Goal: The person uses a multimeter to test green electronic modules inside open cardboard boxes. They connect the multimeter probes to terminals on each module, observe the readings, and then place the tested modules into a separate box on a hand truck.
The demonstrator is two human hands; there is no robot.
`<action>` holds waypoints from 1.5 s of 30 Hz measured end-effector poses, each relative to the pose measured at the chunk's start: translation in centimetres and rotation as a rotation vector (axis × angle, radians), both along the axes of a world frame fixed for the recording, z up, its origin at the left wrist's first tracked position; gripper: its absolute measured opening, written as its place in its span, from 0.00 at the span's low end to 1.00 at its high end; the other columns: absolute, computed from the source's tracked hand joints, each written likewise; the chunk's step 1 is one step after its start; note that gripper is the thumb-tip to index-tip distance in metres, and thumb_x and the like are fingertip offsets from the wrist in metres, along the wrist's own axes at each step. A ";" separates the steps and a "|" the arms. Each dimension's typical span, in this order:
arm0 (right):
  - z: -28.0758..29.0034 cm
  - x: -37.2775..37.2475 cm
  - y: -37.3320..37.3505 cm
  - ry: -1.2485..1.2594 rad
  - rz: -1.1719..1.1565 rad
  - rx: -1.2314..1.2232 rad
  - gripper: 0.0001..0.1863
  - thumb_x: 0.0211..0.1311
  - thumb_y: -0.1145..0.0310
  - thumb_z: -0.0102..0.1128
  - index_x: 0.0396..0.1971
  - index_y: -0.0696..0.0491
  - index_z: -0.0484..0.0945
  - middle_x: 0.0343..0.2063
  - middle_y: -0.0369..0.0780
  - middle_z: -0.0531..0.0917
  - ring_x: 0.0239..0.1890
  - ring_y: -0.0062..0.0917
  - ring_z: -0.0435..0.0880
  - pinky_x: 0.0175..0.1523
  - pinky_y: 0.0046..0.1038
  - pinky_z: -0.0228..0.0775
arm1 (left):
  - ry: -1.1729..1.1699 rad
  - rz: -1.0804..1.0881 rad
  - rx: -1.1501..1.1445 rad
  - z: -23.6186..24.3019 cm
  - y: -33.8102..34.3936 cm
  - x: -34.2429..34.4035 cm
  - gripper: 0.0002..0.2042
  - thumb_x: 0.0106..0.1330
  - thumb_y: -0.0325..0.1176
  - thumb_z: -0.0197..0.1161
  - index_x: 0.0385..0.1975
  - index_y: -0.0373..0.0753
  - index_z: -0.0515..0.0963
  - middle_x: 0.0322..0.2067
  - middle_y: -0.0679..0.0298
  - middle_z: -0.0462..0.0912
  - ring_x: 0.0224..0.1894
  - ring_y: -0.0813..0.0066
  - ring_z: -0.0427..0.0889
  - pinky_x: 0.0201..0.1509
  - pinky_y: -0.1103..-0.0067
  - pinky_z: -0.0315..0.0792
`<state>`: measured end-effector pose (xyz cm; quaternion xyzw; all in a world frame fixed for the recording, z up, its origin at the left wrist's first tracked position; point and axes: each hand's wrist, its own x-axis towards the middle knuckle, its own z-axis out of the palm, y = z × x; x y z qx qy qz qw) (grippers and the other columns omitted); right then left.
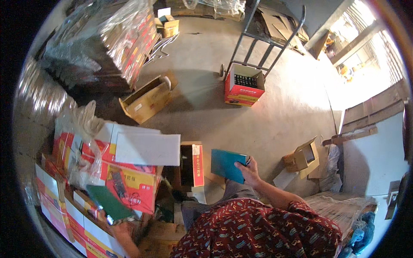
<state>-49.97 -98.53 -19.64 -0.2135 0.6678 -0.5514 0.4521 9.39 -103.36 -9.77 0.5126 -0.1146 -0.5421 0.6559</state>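
My right hand [249, 170] is closed round the right edge of a flat teal rectangular panel [226, 164], thumb on top, out in front of my body. At the lower left, my left hand [105, 220] grips the near end of a dark green flat panel [109, 201], which is tilted beside the stacked red and white cartons. Part of that hand is hidden under the panel. Between the two hands stands an opened narrow red and yellow carton [197, 165] with a dark inside. White flat sheets [148, 148] lie on the cartons [133, 185] at my left.
A hand truck [269, 41] carries an open red carton [244, 91] full of dark rows. Cardboard boxes stand on the floor, one long brown box [148, 99] ahead left, another [301, 159] at right. A plastic-wrapped stack [103, 47] rises at far left.
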 end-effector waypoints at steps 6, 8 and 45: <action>-1.5 -14.5 1.0 0.126 -0.139 0.185 0.18 0.60 0.73 0.75 0.43 0.55 0.74 0.36 0.37 0.83 0.39 0.22 0.82 0.45 0.31 0.78 | 0.311 -0.639 0.091 3.3 -8.1 -29.8 0.30 0.64 0.56 0.65 0.60 0.41 0.74 0.51 0.59 0.85 0.49 0.59 0.86 0.51 0.59 0.83; -0.8 -20.0 1.9 0.161 -0.208 0.145 0.18 0.57 0.72 0.76 0.42 0.56 0.74 0.35 0.37 0.83 0.37 0.22 0.81 0.43 0.30 0.77 | 0.380 -0.625 0.164 -0.4 -10.6 -36.9 0.30 0.67 0.59 0.60 0.59 0.42 0.76 0.51 0.57 0.85 0.49 0.57 0.86 0.53 0.56 0.82; -21.2 -58.4 -52.0 0.567 -0.135 0.430 0.22 0.56 0.71 0.73 0.39 0.56 0.65 0.28 0.52 0.82 0.32 0.54 0.83 0.38 0.45 0.75 | 0.060 -1.449 1.155 -37.5 -63.1 -102.4 0.52 0.36 0.80 0.68 0.57 0.45 0.77 0.56 0.54 0.76 0.55 0.51 0.71 0.56 0.46 0.67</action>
